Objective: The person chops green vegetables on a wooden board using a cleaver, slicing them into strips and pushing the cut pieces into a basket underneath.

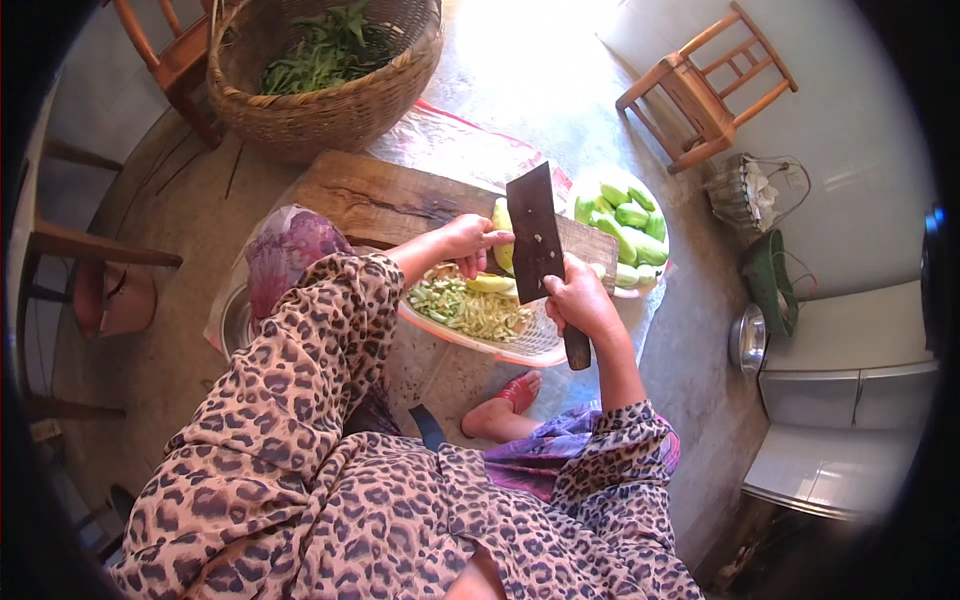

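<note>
My right hand (586, 298) grips the handle of a dark cleaver (535, 232), its broad blade raised over a wooden chopping board (397, 199) and bearing small pale bits. Just left of the blade is my left hand (474, 241), its fingers beside a yellowish-green gourd-like vegetable (502, 225) on the board; whether they grip anything I cannot tell. Below the board's near edge, a white plastic basket with an orange rim (480, 346) holds chopped pale-green pieces (480, 311) and a yellow piece (491, 283). Several whole green vegetables (634, 232) fill a white container at the board's right end.
A large wicker basket (322, 120) of green leaves stands at upper left, near a wooden chair (184, 64). Another wooden chair (701, 97) is at upper right. Along the right lie a woven basket (739, 195), a green bag (769, 281) and a metal basin (748, 341).
</note>
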The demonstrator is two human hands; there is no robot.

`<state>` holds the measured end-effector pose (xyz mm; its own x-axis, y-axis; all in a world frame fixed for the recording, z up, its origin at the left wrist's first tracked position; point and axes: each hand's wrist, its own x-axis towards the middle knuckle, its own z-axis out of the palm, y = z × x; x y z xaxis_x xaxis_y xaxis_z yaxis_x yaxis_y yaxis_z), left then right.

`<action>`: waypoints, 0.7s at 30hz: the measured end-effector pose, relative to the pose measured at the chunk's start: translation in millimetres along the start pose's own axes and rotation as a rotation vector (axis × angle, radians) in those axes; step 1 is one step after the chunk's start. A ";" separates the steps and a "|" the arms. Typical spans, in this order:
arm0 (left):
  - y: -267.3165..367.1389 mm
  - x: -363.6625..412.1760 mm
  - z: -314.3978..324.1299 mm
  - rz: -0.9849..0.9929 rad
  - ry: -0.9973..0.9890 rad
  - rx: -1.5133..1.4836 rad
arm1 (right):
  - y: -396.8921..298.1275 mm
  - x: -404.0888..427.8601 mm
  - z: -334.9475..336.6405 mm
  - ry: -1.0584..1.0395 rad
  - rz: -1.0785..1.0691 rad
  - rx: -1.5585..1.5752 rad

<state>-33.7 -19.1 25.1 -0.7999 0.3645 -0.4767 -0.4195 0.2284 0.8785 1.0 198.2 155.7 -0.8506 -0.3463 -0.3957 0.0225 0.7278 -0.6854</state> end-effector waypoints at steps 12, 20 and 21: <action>2.5 -4.8 0.9 0.014 0.004 0.024 | 42.0 21.3 84.6 0.374 -0.151 -0.304; 1.1 -2.5 -1.3 0.020 0.018 -0.004 | 60.2 2.1 26.9 0.286 -0.423 -0.243; 1.8 -2.3 -0.9 0.012 0.020 0.013 | 48.4 -4.7 18.6 0.234 -0.322 -0.141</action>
<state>-33.0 -20.4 27.8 -0.8134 0.3493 -0.4651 -0.4041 0.2359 0.8838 15.9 224.1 113.0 -0.8994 -0.4370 -0.0143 -0.3219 0.6839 -0.6547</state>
